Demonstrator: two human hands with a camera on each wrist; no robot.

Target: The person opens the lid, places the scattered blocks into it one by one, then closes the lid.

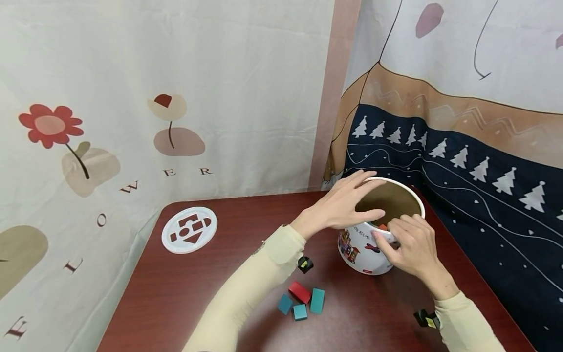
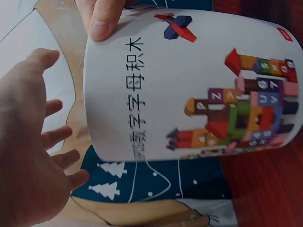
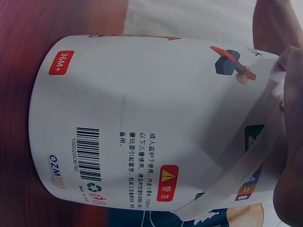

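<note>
A white round bucket [image 1: 362, 256] printed with toy-block pictures stands upright at the right of the table. My right hand [image 1: 411, 244] grips its near rim, thumb against the outer wall and fingers over the edge. In the left wrist view that thumb [image 2: 105, 23] presses on the printed side. My left hand [image 1: 345, 203] hovers at the bucket's left rim, fingers extended over the opening; the left wrist view shows this hand [image 2: 35, 137] spread and apart from the wall. A small orange-red piece [image 1: 382, 227] shows inside; the rest of the contents is hidden.
On the table [image 1: 246, 230] before the bucket lie a red block [image 1: 300, 292], a blue block [image 1: 285, 304], a light blue block [image 1: 300, 312] and a teal block [image 1: 317, 300]. A white lid [image 1: 176, 247] with shaped cutouts lies far left. Printed cloth hangs behind and right.
</note>
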